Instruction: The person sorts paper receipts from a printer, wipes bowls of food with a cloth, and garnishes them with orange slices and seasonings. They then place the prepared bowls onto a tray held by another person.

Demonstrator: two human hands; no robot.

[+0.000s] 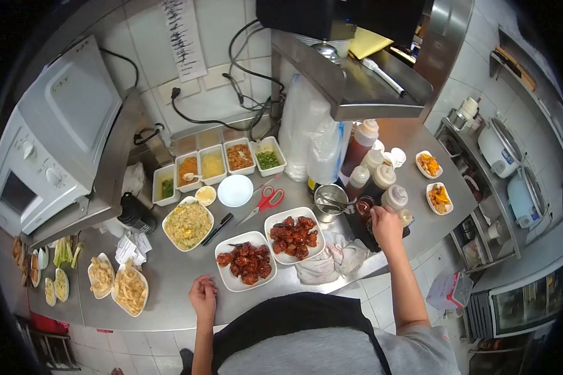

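Observation:
My right hand (386, 226) is closed beside a container of dark red sauce (365, 206), among the sauce bottles. What its fingers hold is hidden. Just left stands a metal cup (329, 215) with a spoon (336, 203) in it. My left hand (203, 297) is at the counter's front edge, fingers loosely curled and holding nothing. Closest to it is a white bowl of red-glazed fried pieces (249, 265); a second such bowl (294, 236) stands touching or almost touching it, to the right. A folded cloth (333, 259) lies below the metal cup.
Red scissors (269, 199), a black marker (218, 229) and a bowl of fried rice (187, 224) lie behind the glazed bowls. Topping tubs (239, 156) line the wall. Bowls of pale fried food (130, 289) stand left, orange-topped bowls (439, 199) right. A steel shelf (381, 94) overhangs the bottles.

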